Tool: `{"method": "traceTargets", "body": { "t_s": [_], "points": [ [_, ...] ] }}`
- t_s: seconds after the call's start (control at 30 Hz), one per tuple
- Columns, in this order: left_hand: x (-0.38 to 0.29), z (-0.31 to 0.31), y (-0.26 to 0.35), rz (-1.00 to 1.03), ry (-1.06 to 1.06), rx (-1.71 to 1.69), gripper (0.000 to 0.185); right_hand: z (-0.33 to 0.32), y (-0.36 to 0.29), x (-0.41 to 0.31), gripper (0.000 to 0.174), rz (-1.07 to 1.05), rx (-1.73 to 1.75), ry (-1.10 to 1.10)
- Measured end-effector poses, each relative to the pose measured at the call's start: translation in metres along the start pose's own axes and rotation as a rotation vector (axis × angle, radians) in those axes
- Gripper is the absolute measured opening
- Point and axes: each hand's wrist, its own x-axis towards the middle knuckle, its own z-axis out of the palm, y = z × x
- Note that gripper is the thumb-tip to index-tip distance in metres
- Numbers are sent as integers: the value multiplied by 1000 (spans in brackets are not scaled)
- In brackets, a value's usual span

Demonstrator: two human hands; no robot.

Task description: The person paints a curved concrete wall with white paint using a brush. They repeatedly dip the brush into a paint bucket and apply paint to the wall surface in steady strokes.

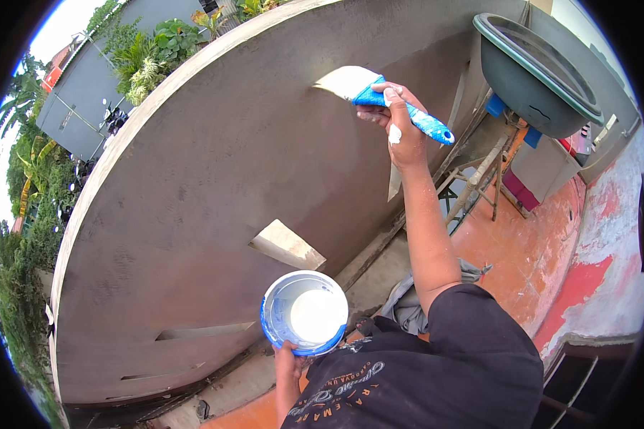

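My right hand (400, 120) grips a paintbrush (428, 124) by its blue and white handle, fingers near the ferrule end. White paint coats the bristles (346, 82), whose tip meets the grey-brown plastered wall (204, 177). A pale patch shows on the wall by the tip, and white paint is smeared on the hand. Low in front of my body, my left hand (288, 360) holds a white plastic bucket (279, 305) with a blue rim by its near edge. White paint (317, 316) lies in the bottom of the bucket.
Slots such as a light rectangular opening (290, 244) pierce the wall. At the right, a large dark green tub (536, 80) stands on a wooden stand (477, 177). Grey cloth (408, 305) lies on the ground near the orange floor (510, 236). Plants (155, 53) grow beyond the wall.
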Motion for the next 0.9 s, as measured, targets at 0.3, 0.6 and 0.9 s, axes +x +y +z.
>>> {"method": "traceTargets", "body": {
  "t_s": [0.3,0.6,0.9],
  "points": [
    [-7,2,-4,21,-53,-14,67,-88,136,-111,33,446,-42,231],
    [-6,2,-6,61,13,58,65,-31,32,24,30,10,-58,35],
    [-7,4,-7,53,-59,-19,63,-32,16,32,27,30,156,110]
  ]
}}
